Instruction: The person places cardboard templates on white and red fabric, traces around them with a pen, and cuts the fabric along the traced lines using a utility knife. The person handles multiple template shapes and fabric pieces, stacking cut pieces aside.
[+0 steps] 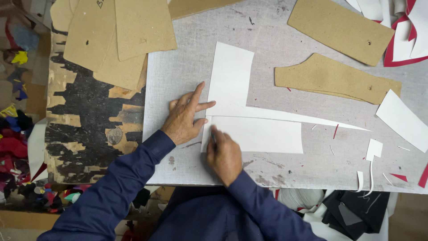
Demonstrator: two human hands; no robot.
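In the head view, the left hand [183, 117] lies spread open just left of the frame's middle, palm down on the grey worktop [276, 40], its forefinger stretched up and its middle fingertips pressing the left edge of a white L-shaped sheet [232, 80] whose long thin arm tapers off toward the right. Just below and right of it, the right hand [224, 154] is curled closed around a thin dark tool [213, 136], only its tip showing between the fingers, so what kind of tool it is cannot be told; the tip meets the left edge of a white rectangular piece [263, 135] lying directly under the L-shaped sheet's arm. The two hands sit close together, nearly touching. Brown cardboard patterns [339, 78] lie at upper right and upper left, a loose white offcut [403, 120] at the right edge, and small white and red scraps [373, 149] at lower right.
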